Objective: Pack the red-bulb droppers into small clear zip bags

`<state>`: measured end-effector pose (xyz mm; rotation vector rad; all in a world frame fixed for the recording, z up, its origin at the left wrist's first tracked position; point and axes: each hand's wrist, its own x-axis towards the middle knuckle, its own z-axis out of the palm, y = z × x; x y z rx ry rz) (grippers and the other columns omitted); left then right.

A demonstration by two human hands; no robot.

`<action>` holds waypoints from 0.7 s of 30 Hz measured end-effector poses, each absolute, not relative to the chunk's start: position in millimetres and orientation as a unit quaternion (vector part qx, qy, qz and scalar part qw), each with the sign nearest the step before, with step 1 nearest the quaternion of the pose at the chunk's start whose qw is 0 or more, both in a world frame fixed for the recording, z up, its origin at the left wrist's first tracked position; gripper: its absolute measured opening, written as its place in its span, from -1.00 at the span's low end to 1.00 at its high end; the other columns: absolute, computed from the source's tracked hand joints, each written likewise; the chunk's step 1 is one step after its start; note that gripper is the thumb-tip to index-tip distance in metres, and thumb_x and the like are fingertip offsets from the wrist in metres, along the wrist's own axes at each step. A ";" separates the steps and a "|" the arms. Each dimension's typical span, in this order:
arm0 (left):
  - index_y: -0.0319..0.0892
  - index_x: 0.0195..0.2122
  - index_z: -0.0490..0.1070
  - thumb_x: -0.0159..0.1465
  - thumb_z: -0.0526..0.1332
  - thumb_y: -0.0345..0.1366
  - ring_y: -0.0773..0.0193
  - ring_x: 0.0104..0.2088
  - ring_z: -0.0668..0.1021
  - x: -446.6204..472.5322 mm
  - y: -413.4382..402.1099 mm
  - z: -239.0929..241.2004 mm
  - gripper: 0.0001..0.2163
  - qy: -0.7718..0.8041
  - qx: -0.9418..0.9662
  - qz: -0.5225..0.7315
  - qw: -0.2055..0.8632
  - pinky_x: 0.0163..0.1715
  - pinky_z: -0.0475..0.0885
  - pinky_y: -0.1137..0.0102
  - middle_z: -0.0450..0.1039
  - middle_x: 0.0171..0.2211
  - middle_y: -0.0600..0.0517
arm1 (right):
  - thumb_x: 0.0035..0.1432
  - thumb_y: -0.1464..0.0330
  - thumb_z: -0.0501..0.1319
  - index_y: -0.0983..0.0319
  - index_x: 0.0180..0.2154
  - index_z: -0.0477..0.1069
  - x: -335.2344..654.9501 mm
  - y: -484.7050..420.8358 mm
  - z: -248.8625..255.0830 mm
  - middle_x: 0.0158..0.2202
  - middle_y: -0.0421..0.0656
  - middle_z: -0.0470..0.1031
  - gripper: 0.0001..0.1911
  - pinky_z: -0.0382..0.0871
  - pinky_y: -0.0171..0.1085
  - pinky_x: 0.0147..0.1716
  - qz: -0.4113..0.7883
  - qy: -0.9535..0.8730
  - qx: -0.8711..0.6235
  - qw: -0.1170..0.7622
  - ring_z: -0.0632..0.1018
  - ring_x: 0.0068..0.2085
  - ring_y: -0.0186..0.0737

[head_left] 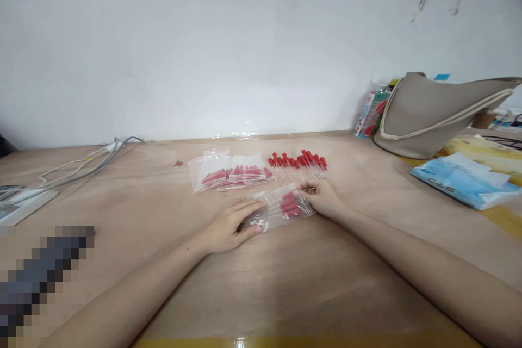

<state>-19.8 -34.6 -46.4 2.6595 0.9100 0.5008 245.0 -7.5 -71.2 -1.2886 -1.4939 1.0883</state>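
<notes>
Clear plastic makes up the bag (271,222) lying between the two hands at the middle of the table (285,288), with several red-capped droppers (290,207) inside, their red ends toward the right. The right hand (320,198) has its thumb and fingers closed on the bag's right end. The left hand (236,224) curves at the other end, thumb and fingers well parted and touching the plastic — whether it actually grips, I cannot tell. Just beyond, overlapping filled bags (232,171) lie flat, and to their right sits a pile of loose droppers (299,162), red bulbs pointing toward the wall (228,49). Farther right are a blue tissue pack (460,180) and a grey-beige handbag (436,119); cables (101,159) trail at the left.
</notes>
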 end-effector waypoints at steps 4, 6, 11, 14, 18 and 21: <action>-0.11 0.16 0.13 0.27 0.08 -0.17 0.16 0.12 0.29 -19.7 -34.6 -46.7 -0.56 0.313 0.922 0.176 0.145 0.10 0.22 0.18 0.25 0.11 -0.05 | -0.09 0.19 0.23 0.24 -0.37 0.46 244.6 -10.8 -66.8 -0.42 -0.16 0.54 -0.73 0.42 -0.21 -0.34 0.504 -0.620 -0.454 0.395 0.54 -0.35 -0.20; -0.11 0.16 0.14 0.27 0.08 -0.18 0.16 0.11 0.31 -19.4 -34.6 -46.4 -0.57 0.312 0.922 0.178 0.146 0.10 0.23 0.18 0.26 0.10 -0.06 | -0.11 0.20 0.24 0.24 -0.41 0.47 249.0 -10.1 -62.5 -0.45 -0.18 0.53 -0.75 0.41 -0.23 -0.31 0.506 -0.635 -0.453 0.369 0.53 -0.34 -0.22; -0.11 0.15 0.18 0.27 0.09 -0.17 0.16 0.12 0.30 -19.8 -33.7 -47.1 -0.58 0.313 0.924 0.171 0.140 0.11 0.21 0.18 0.25 0.12 -0.06 | -0.15 0.23 0.26 0.27 -0.50 0.44 263.6 -4.5 -50.9 -0.64 -0.26 0.39 -0.79 0.25 -0.40 -0.56 0.536 -0.627 -0.479 0.301 0.37 -0.59 -0.41; -0.10 0.14 0.19 0.27 0.08 -0.17 0.15 0.13 0.29 -20.3 -32.3 -48.7 -0.59 0.308 0.925 0.172 0.140 0.11 0.22 0.18 0.24 0.13 -0.06 | -0.12 0.23 0.22 0.26 -0.48 0.41 269.9 2.4 -48.2 -0.76 -0.36 0.19 -0.79 0.02 -0.43 -0.69 0.494 -0.612 -0.536 0.308 0.16 -0.72 -0.48; -0.08 0.13 0.21 0.27 0.09 -0.17 0.13 0.12 0.30 -19.6 -31.3 -48.7 -0.60 0.296 0.927 0.183 0.140 0.09 0.24 0.17 0.25 0.12 -0.06 | -0.12 0.31 0.20 0.26 -0.52 0.39 268.7 21.1 -45.5 -0.61 -0.25 0.38 -0.87 0.19 -0.39 -0.55 0.265 -0.667 -0.599 0.356 0.35 -0.57 -0.39; -0.09 0.12 0.23 0.27 0.09 -0.16 0.13 0.12 0.31 -18.7 -32.1 -46.5 -0.60 0.299 0.927 0.179 0.141 0.09 0.23 0.16 0.26 0.11 -0.06 | -0.08 0.32 0.19 0.25 -0.48 0.41 255.2 42.6 -41.4 -0.49 -0.18 0.47 -0.88 0.26 -0.35 -0.41 0.149 -0.685 -0.625 0.342 0.45 -0.44 -0.31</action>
